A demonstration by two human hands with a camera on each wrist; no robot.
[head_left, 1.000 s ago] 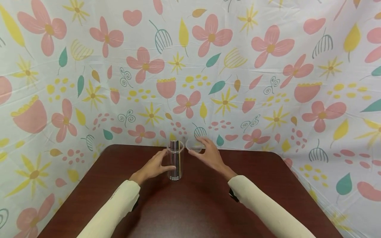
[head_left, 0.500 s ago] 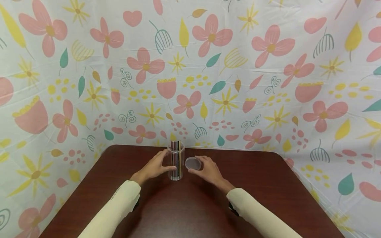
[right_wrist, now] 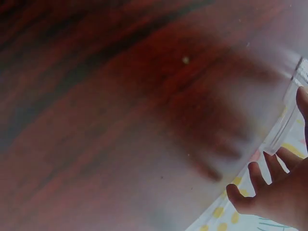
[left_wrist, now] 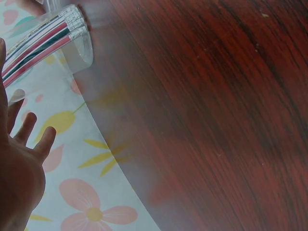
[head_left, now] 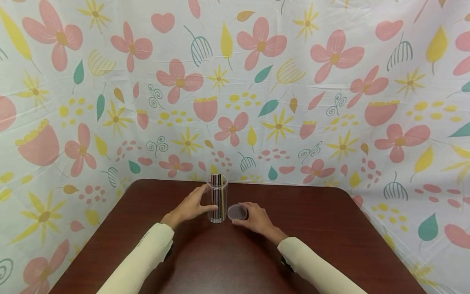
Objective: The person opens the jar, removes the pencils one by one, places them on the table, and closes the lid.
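Note:
A tall clear cylindrical container (head_left: pixel 225 200) stands upright near the middle of the table. Inside it is a bundle of pencils (head_left: pixel 216 196), dark and striped in the head view; the left wrist view shows red, green and white barrels (left_wrist: pixel 41 50). My left hand (head_left: pixel 189 207) holds the container from its left side, thumb at the front and fingers partly hidden behind. To the right, a round clear lid (head_left: pixel 237 212) is gripped at its edge by my right hand (head_left: pixel 257 218). That lid is low beside the container's base; whether it touches the table I cannot tell.
The dark red-brown wooden table (head_left: pixel 227 261) has rounded far corners. Behind it and along both sides hangs a white cloth (head_left: pixel 279 90) printed with flowers and leaves.
My right hand has brought the lid down and toward me, from beside the container's top to beside its base. My left hand and the container have stayed in place.

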